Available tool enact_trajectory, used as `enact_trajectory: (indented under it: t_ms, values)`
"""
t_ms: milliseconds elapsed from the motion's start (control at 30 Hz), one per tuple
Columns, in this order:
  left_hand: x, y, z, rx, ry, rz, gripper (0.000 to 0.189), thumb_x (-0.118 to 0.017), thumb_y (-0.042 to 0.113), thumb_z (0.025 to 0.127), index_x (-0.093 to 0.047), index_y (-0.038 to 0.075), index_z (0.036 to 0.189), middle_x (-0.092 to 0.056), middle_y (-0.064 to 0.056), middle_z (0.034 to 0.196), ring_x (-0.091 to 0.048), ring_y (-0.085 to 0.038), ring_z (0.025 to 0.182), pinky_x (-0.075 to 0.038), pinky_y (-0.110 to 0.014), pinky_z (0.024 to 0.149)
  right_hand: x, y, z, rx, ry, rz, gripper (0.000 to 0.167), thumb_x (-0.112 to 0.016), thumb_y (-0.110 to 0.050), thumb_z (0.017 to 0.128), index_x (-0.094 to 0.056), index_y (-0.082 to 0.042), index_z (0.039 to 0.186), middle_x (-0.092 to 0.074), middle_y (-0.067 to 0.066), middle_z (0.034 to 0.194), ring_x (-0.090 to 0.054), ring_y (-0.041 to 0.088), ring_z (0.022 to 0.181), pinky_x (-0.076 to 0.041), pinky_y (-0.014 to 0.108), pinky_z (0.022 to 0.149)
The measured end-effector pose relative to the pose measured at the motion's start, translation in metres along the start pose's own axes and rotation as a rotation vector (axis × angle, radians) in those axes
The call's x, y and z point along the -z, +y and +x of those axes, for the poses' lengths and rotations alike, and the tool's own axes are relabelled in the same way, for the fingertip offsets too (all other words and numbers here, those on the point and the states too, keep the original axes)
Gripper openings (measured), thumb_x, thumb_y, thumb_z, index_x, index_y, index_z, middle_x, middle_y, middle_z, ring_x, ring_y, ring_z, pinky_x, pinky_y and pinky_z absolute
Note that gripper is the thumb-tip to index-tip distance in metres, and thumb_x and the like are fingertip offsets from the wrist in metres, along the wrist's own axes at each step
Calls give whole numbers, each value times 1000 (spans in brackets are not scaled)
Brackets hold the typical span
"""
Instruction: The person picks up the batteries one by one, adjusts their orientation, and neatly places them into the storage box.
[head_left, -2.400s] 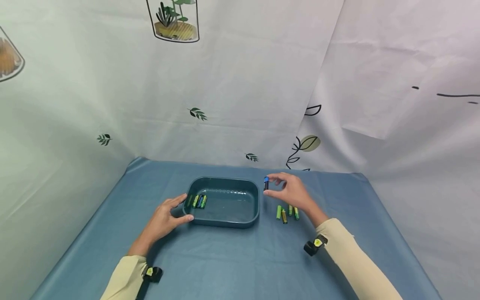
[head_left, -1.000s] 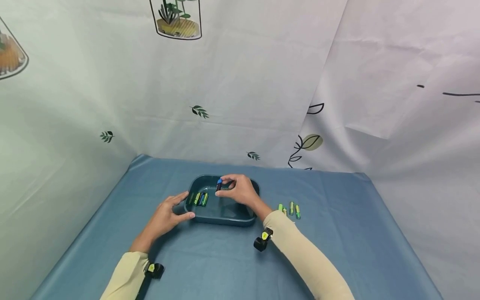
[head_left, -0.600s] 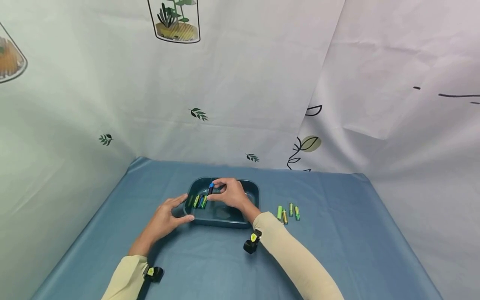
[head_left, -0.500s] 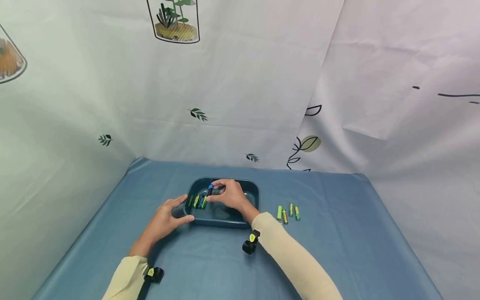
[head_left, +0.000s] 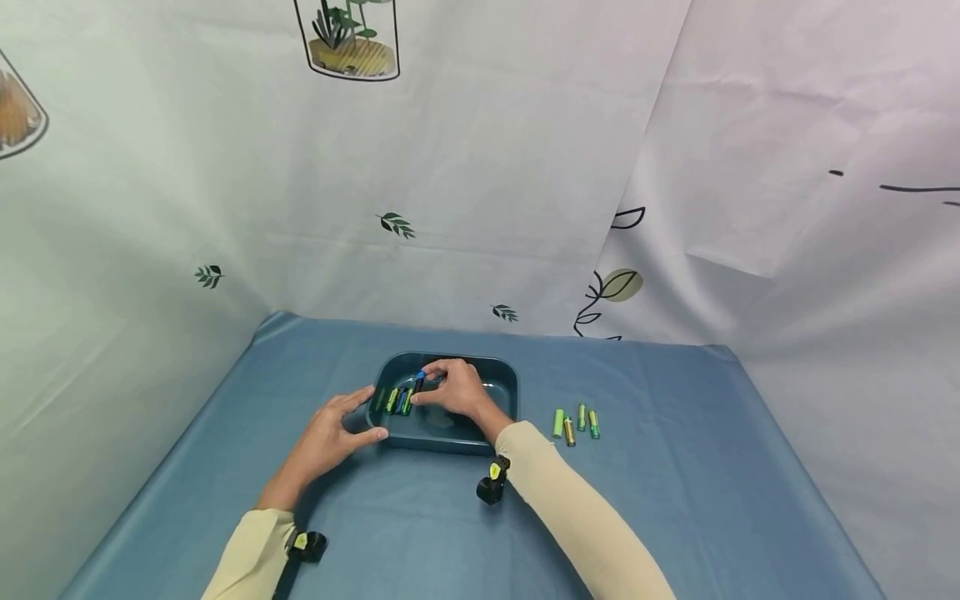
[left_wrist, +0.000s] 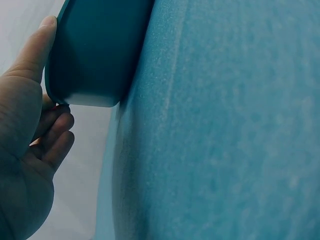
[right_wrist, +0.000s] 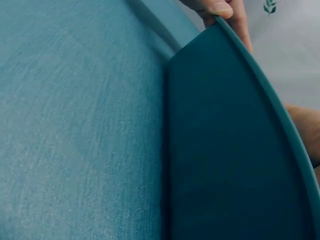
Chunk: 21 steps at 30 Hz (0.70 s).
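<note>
- Inside the teal tray [head_left: 442,444], toward its nine o'clock end as seen from the head, a dark battery with a blue end [head_left: 419,382] is pinched between thumb and fingertips of the right hand [head_left: 457,389]; from that hand it lies between nine and ten o'clock.
- Its long axis is tilted, with the blue end uppermost and pointed near one o'clock.
- Beside it, a row of three batteries [head_left: 402,402] is laid on the tray floor, long axes also turned roughly toward one o'clock.
- From the row's rightmost battery, the held one is placed at about one o'clock, just beside it; whether they touch cannot be told.
- The row is approached more closely by the right hand. At eight o'clock from it, the tray's near corner is gripped by the left hand [head_left: 326,437].
- Outside the tray, four loose batteries [head_left: 569,432] are left between three and four o'clock from the right hand.
</note>
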<state>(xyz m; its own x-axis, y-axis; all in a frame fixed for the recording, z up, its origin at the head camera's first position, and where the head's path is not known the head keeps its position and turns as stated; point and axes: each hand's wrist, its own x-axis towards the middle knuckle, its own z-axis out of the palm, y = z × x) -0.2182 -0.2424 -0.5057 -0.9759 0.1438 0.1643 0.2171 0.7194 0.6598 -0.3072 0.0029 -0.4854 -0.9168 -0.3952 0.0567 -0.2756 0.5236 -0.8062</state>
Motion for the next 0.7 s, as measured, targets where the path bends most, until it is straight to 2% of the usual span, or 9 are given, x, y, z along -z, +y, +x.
enact_trajectory:
  t_ms: [167, 267, 700]
  values:
    - [0, 0, 0, -5, 4, -1, 88, -83, 46, 84, -47, 7, 154, -45, -24, 155, -41, -49, 140, -40, -70, 103, -2, 0, 1, -21, -10, -62, 49, -90, -32, 80, -75, -13, 122, -75, 0, 106, -68, 16, 93, -57, 35, 82]
    - [0, -1, -1, -10, 9, 0, 87, -84, 45, 84, -48, 7, 154, -46, -24, 155, -42, -48, 140, -40, -70, 103, -5, -1, 1, -38, -23, -79, 48, -90, -32, 80, -75, -14, 121, -74, -1, 104, -67, 17, 96, -56, 36, 85]
    - [0, 0, -2, -18, 8, -27, 86, -85, 42, 84, -48, 6, 153, -46, -24, 155, -41, -49, 140, -40, -69, 104, -14, -3, 0, -57, -43, -134, 46, -92, -30, 78, -77, -9, 116, -70, 1, 100, -63, 14, 88, -56, 32, 79]
